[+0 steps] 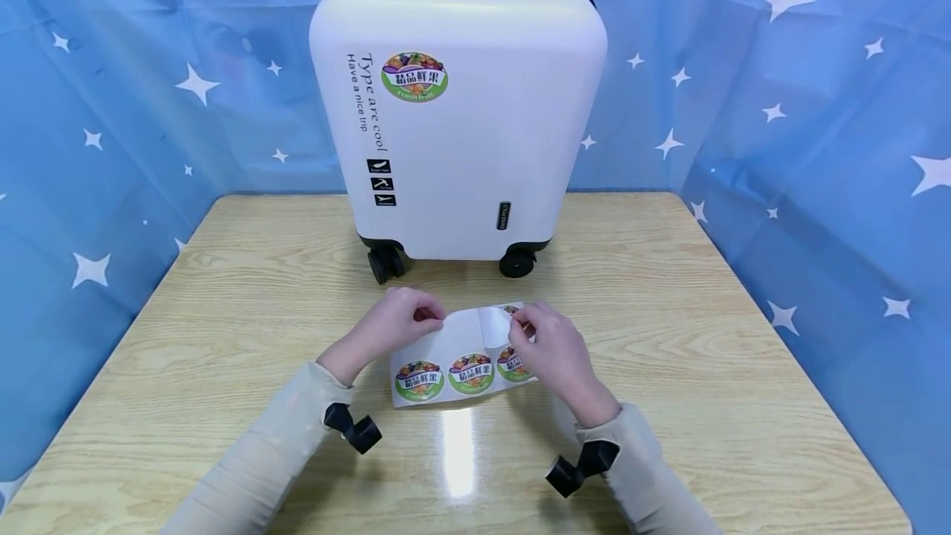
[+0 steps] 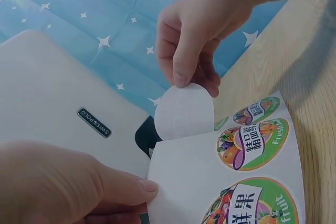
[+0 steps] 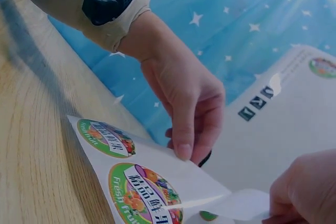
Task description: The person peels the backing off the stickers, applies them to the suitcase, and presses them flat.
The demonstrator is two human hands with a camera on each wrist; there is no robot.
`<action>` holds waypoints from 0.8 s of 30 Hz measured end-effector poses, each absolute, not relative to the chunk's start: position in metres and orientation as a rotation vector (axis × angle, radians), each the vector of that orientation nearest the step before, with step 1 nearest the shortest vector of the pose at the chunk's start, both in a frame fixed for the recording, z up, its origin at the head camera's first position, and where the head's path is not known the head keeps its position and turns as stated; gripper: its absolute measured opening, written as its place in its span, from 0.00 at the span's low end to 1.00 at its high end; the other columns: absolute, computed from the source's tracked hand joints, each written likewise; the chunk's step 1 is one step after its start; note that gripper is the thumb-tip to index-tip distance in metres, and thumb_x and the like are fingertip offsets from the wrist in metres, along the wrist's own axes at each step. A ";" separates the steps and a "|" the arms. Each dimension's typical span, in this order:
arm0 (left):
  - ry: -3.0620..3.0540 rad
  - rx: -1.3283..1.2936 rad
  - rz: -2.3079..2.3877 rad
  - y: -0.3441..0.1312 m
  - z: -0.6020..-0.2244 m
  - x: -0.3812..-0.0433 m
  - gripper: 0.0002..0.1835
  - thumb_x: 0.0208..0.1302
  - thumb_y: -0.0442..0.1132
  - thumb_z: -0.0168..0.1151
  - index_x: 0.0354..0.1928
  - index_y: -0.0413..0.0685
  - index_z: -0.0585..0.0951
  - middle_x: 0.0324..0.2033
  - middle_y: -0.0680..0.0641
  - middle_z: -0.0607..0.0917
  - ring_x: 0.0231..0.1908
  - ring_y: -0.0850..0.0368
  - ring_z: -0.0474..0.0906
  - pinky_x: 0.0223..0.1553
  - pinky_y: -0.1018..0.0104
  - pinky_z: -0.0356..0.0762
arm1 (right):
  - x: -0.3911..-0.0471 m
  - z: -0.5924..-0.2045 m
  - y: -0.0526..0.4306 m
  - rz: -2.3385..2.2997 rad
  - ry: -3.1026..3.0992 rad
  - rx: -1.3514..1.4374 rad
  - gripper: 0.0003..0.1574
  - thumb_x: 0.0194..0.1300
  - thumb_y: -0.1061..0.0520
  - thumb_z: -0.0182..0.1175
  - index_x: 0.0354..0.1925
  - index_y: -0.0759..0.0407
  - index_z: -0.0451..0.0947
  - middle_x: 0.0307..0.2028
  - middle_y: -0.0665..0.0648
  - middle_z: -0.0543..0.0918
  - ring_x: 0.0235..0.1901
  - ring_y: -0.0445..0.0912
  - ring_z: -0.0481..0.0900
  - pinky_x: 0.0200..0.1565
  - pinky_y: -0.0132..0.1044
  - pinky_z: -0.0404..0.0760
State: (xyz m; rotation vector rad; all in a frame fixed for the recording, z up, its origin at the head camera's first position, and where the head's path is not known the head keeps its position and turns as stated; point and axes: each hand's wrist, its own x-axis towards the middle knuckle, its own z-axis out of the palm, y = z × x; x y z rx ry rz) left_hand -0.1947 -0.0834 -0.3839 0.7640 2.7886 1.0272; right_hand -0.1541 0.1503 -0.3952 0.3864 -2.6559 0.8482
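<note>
My left hand [image 1: 404, 322] pinches the upper edge of a white sticker sheet [image 1: 453, 333] between thumb and fingers. Along the sheet's near side run oval fruit stickers [image 1: 471, 373] with a green lower band. My right hand [image 1: 551, 349] pinches the rim of a partly lifted sticker [image 2: 185, 114], its plain white back showing in the left wrist view. That sticker's lower part meets the sheet; whether it is still stuck there cannot be told. The right fingers partly cover another sticker [image 1: 514, 363].
A white suitcase [image 1: 475, 122] stands upright behind the sheet on black wheels [image 1: 517, 262]. One oval fruit sticker [image 1: 414, 77] is on its upper left front, beside printed lettering. The wooden table [image 1: 223, 312] is backed by a blue star-patterned cloth [image 1: 743, 89].
</note>
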 end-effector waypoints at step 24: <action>2.863 0.674 0.923 -0.087 -0.404 -0.193 0.04 0.56 0.35 0.67 0.34 0.45 0.84 0.28 0.53 0.82 0.30 0.62 0.76 0.32 0.68 0.75 | -0.155 -0.394 0.156 0.903 -2.620 0.363 0.06 0.56 0.64 0.57 0.29 0.61 0.81 0.27 0.51 0.78 0.27 0.47 0.76 0.28 0.36 0.74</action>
